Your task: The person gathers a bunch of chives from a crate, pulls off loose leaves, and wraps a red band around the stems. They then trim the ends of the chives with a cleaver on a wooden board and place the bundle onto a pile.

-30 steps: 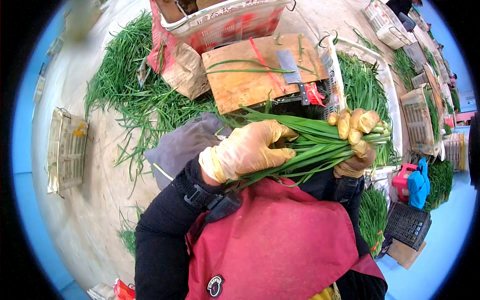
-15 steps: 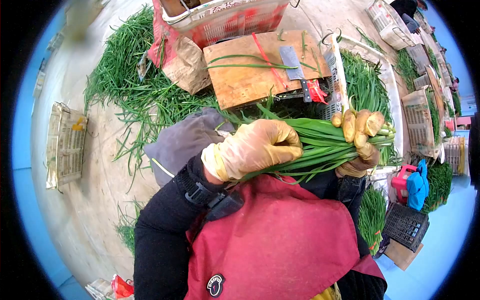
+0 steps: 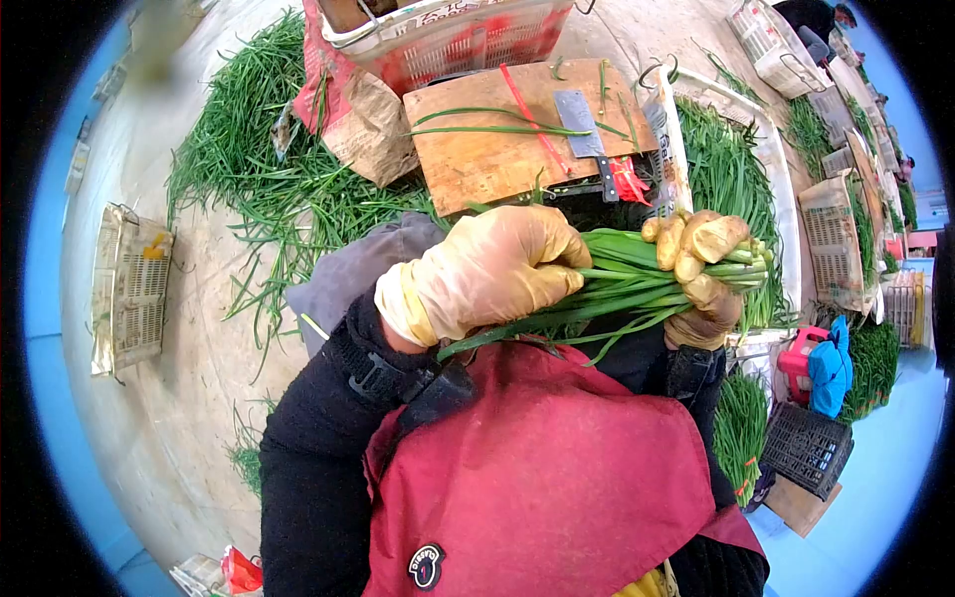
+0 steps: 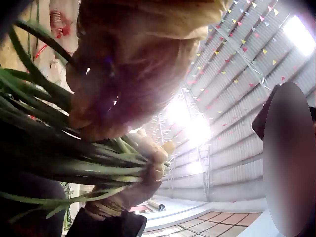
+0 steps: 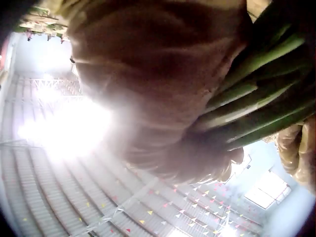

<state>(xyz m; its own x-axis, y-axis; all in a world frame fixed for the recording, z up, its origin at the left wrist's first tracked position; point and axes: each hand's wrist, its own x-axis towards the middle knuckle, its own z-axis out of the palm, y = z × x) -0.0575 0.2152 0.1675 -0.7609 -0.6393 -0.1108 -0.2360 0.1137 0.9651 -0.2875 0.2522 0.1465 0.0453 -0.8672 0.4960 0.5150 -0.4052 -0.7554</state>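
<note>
A bunch of garlic chives lies across the front of the body, pale stem ends to the right. My gloved right hand grips it near those ends, fingers wrapped over the top. On the leafy side, my gloved left hand has thumb and fingertips brought together on the leaves. Leaves run under its fingers in the left wrist view. In the right wrist view the glove's back covers most of the grip, with green leaves coming out beside it.
Ahead is a wooden board with a cleaver, a red strip and loose leaves on it. A white crate of chives stands at the right. Loose chives are heaped on the floor at left, near a paper sack.
My left hand's thumb and fingers, apart a second ago, have closed together on the leaves. Both hands and the bunch moved right slightly, then back left, with the left hand rising a little.
</note>
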